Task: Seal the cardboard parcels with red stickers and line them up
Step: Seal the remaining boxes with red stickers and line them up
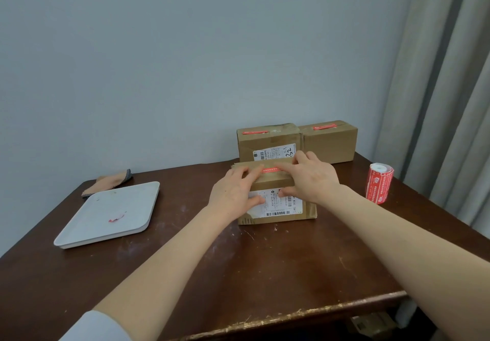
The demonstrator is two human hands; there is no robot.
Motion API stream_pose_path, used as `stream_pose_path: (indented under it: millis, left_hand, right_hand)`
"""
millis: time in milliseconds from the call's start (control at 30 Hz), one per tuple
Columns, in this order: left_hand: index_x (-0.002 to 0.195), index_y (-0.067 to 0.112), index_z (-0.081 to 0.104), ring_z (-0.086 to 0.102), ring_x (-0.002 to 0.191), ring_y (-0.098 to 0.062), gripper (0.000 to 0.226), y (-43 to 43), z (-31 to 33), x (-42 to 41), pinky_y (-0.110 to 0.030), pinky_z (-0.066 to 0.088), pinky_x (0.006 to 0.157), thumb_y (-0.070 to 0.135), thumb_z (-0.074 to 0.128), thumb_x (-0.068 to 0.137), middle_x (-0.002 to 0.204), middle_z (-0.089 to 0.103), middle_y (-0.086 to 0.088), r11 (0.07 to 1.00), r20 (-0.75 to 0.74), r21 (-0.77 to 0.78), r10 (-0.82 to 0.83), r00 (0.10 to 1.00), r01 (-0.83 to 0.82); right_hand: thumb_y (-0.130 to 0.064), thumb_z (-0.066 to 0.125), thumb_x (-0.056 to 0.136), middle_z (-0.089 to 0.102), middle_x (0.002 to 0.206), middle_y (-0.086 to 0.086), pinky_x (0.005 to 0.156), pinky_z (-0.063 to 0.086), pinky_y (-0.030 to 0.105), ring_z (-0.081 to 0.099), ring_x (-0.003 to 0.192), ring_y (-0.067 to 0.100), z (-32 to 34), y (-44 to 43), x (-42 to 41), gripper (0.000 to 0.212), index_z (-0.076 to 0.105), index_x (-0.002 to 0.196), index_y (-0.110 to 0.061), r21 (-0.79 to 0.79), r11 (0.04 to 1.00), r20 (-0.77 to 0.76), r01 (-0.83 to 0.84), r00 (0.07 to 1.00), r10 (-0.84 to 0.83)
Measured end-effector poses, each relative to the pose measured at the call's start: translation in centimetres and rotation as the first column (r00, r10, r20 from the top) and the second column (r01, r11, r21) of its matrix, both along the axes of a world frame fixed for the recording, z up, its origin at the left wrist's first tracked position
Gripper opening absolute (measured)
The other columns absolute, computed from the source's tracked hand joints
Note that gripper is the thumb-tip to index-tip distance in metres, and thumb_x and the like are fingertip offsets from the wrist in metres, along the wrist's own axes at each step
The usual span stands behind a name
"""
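A small cardboard parcel point(281, 214) with a white shipping label stands in the middle of the brown table point(238, 274). A red sticker point(270, 170) lies along its top seam. My left hand point(233, 193) presses straight fingers on the sticker's left part, thumb against the parcel's front. My right hand point(309, 176) presses fingers on the sticker's right part, thumb on the label. Behind stand two more parcels side by side: one with a label point(267, 141) and one plain point(330, 141), each with a red sticker on top.
A roll of red stickers point(379, 182) stands upright near the table's right edge. At the left lies a white tray point(106, 216) with a red scrap in it. A beige cloth point(108, 181) sits behind the tray. Curtains hang at right.
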State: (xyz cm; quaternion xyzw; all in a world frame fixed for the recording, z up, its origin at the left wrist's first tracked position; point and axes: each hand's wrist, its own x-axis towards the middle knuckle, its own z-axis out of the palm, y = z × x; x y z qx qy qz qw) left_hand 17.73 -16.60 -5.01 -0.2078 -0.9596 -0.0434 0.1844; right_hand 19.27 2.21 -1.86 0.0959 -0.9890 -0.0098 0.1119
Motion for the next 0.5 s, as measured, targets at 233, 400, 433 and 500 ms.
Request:
stream_pose_path:
  millis: [233,400,433,500]
  left_hand:
    - [0.144,0.030,0.034,0.038,0.126,-0.015,0.068,-0.07,0.08,-0.16,-0.032,0.043,0.097,0.049,0.060,0.085,0.142,0.036,0.006,0.999,0.033,0.048,-0.009,0.999,0.008]
    - [0.144,0.020,0.036,0.036,0.133,-0.014,0.068,-0.34,0.36,-0.26,-0.029,0.035,0.104,0.044,0.061,0.086,0.149,0.034,0.005,0.998,0.077,0.061,-0.008,0.997,0.004]
    - [0.144,0.019,0.036,0.036,0.133,-0.014,0.068,-0.28,0.42,-0.32,-0.029,0.034,0.105,0.044,0.062,0.086,0.149,0.034,0.005,0.998,0.083,0.065,-0.005,0.997,0.000]
    - [0.145,0.018,0.035,0.035,0.133,-0.014,0.068,-0.21,0.39,-0.32,-0.029,0.033,0.105,0.043,0.061,0.086,0.150,0.033,0.005,0.997,0.084,0.071,-0.003,0.996,-0.003]
  right_hand:
    - [-0.068,0.057,0.079,0.042,0.125,0.000,0.084,0.047,0.036,0.035,0.120,0.021,0.05,0.14,-0.03,0.065,0.046,0.137,-0.040,-0.021,1.000,0.025,0.014,1.000,-0.014]
    - [-0.067,0.060,0.077,0.043,0.123,-0.002,0.080,0.047,0.034,0.036,0.117,0.020,-0.16,0.21,-0.05,0.065,0.052,0.133,-0.036,-0.051,0.999,0.013,0.015,1.000,-0.014]
    - [-0.067,0.061,0.077,0.043,0.123,-0.002,0.080,0.047,0.034,0.036,0.117,0.020,-0.13,0.18,-0.05,0.064,0.053,0.132,-0.035,-0.055,0.998,0.018,0.018,1.000,-0.017]
    - [-0.067,0.061,0.077,0.043,0.123,-0.003,0.080,0.047,0.034,0.036,0.117,0.020,-0.11,0.15,-0.09,0.064,0.053,0.132,-0.035,-0.064,0.998,0.024,0.023,0.999,-0.021]
